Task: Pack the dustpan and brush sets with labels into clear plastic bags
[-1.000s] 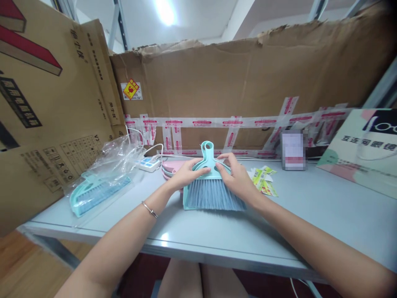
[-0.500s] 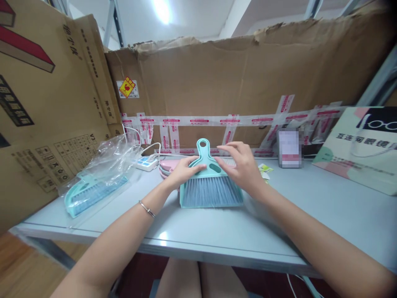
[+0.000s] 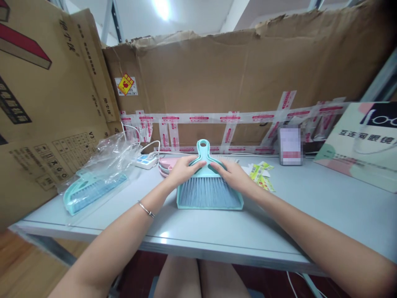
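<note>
A teal hand brush [image 3: 207, 189] with grey-blue bristles lies nested in a teal dustpan [image 3: 240, 203] at the middle of the grey table [image 3: 310, 215]. My left hand [image 3: 183, 170] rests with fingers laid on the left shoulder of the brush head. Fingers flat, my right hand [image 3: 233, 175] presses on the right shoulder. The handle with its round hole [image 3: 203, 145] sticks up between both hands. Pink dustpans [image 3: 166, 165] lie stacked just behind my left hand.
A second teal brush set in a clear plastic bag [image 3: 96, 182] lies at the left. A white power strip [image 3: 145, 161], printed paper cards [image 3: 262, 176], a small blurred box [image 3: 290, 145] and a printed bag [image 3: 362, 142] stand further back. Cardboard walls [image 3: 235, 74] close the back and left.
The brush has settled flat into the dustpan. My right hand, lifted above the brush half a second ago, has come down onto its right shoulder. The left hand stayed put.
</note>
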Tool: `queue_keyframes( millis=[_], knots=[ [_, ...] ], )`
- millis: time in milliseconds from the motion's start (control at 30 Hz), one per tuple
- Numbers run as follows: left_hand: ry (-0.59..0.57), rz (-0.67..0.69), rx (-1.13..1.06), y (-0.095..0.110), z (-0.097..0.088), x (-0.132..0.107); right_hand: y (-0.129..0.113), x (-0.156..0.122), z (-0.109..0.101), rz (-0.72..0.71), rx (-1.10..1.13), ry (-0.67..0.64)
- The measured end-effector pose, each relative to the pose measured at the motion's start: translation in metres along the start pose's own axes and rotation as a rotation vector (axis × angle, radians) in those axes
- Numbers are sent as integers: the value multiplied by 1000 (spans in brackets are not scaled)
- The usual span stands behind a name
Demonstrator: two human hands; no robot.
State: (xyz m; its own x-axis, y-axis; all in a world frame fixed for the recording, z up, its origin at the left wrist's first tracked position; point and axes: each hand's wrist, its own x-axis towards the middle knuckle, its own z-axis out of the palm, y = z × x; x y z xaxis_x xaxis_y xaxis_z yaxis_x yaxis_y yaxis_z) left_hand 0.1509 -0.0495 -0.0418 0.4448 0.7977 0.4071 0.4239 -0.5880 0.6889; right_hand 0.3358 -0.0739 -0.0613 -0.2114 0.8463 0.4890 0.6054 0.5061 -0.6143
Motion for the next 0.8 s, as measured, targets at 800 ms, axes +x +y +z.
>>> queue_keyframes(
  millis=[800],
  knots=[
    [54, 24, 64, 1, 3, -1, -5, -3, -5, 215, 263, -120]
  ],
)
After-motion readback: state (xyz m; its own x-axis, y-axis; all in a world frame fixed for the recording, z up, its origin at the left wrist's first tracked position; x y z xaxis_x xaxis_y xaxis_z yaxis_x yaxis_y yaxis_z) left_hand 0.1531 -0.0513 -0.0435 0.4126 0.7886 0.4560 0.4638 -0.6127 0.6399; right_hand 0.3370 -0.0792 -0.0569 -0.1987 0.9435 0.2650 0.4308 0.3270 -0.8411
